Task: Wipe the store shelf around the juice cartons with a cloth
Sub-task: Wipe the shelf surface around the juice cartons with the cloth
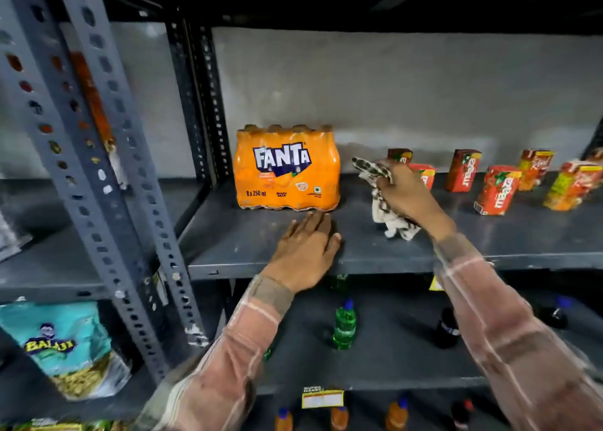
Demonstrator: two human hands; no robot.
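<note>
A person in pink plaid sleeves is reaching both arms onto a dark grey metal store shelf (359, 254). The landmark is an orange shrink-wrapped Fanta multipack (287, 168), which is standing upright on the shelf near its left end. The left hand (305, 248) is lying open and flat, palm down, on the shelf just in front of the Fanta multipack, fingertips almost touching its base. The right hand (406, 194) is closing around a crumpled patterned cloth (381, 199) just to the right of the Fanta multipack; one end of the cloth is sticking up above the fist and the other is hanging down, seeming to touch the shelf surface. The juice cartons (497, 189), red and orange, are standing in a loose row further right of the Fanta multipack, beyond the cloth hand, some upright and some tilting, two of them partly hiding behind the hand. Below the Fanta multipack, on the next shelf down, a green bottle (345, 326) with a blue cap is standing alone. Far to the lower left of the Fanta multipack, a teal snack bag (62, 342) is sitting on a neighbouring rack
</note>
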